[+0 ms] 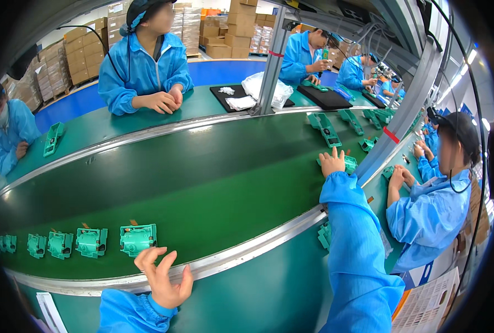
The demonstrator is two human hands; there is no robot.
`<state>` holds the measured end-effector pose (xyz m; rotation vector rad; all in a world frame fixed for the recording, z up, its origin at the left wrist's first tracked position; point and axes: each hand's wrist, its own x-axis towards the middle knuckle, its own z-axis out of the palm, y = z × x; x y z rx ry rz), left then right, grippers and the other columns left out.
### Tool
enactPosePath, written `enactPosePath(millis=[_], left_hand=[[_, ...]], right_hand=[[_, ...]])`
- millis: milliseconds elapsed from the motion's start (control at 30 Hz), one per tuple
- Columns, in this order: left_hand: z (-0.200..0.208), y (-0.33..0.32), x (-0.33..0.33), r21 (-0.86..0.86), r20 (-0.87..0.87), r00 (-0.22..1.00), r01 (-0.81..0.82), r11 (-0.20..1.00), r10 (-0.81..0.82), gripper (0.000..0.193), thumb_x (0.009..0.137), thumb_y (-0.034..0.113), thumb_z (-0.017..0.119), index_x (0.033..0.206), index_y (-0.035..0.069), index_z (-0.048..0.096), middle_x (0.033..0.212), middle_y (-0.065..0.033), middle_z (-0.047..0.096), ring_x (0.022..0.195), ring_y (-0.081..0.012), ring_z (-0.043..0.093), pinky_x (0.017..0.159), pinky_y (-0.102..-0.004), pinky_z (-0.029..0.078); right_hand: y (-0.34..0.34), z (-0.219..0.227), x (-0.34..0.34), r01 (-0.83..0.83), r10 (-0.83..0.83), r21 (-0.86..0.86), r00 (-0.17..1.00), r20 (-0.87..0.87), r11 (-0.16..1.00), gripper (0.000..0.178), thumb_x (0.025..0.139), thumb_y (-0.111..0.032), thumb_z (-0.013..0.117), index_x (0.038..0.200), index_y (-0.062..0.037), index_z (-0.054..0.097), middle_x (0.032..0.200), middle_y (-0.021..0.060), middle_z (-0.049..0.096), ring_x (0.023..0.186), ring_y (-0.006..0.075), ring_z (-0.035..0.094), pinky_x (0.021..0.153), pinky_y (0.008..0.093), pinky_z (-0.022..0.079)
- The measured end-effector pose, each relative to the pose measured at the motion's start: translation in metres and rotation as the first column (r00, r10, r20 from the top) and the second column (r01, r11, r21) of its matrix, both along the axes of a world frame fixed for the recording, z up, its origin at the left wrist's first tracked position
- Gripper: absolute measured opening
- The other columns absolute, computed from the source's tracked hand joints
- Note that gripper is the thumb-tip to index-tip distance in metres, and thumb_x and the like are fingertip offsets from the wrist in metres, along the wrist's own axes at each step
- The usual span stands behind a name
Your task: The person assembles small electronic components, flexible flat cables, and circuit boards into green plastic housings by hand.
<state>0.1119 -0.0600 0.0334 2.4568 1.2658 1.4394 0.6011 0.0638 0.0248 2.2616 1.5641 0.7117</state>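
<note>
Nearest the camera, the left hand [163,277] hovered at about seven o'clock over the metal rail [247,252] of the conveyor, fingers spread and curled, holding nothing; its fingertips stood just beside a green plastic housing [138,239] lying on the belt. That housing was a squarish moulded part with a rounded barrel shape in its middle and small tabs at its corners. Toward nine o'clock from it ran a row of similar green parts [61,244], each a little apart from the next.

The right hand [332,163] reached far out toward two o'clock in a blue sleeve, fingers spread flat over another green part [350,164] on the belt; whether it gripped that part or only rested on it I cannot tell.

No bin or tray showed near the hands. At twelve o'clock, stacked cardboard boxes [227,39] stood closed against the far wall, and a white plastic bag [266,89] lay beside a black mat [241,97] holding small white pieces.

The surface was a long dark green belt [213,177] curving across the view, edged by metal rails, with a lighter green bench on either side. Several people in blue coats sat round it: one opposite [144,66] at eleven o'clock with hands folded, one [432,205] at three o'clock. More green parts [327,130] lay on the belt at one o'clock.
</note>
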Motion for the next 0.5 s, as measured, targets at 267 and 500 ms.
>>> enactPosePath(millis=[267,500], left_hand=[[0.004,0.002,-0.001,-0.045,0.024,0.993,0.116,0.992,-0.115,0.039,0.062,0.002,0.062,0.100,0.001,0.050,0.099,-0.0147,0.048,0.091,-0.0313,0.044,0.082,-0.0407,0.035],[-0.011,-0.002,-0.008,-0.546,0.742,0.661,0.695,0.467,-0.116,0.034,0.083,0.008,0.052,0.114,-0.002,0.044,0.105,-0.0133,0.055,0.097,-0.0224,0.053,0.086,-0.0354,0.040]], right_hand=[[0.002,0.066,-0.079,-0.291,0.247,-0.150,0.934,-0.257,0.945,0.078,0.056,-0.012,0.068,0.125,-0.0056,0.033,0.096,0.0132,0.058,0.099,0.0276,0.052,0.090,0.0463,0.035],[-0.070,0.093,-0.265,-0.761,0.783,0.467,0.085,-0.616,0.450,0.088,0.055,-0.002,0.064,0.132,0.0004,0.021,0.104,0.0234,0.051,0.091,0.0370,0.053,0.081,0.0398,0.044]])
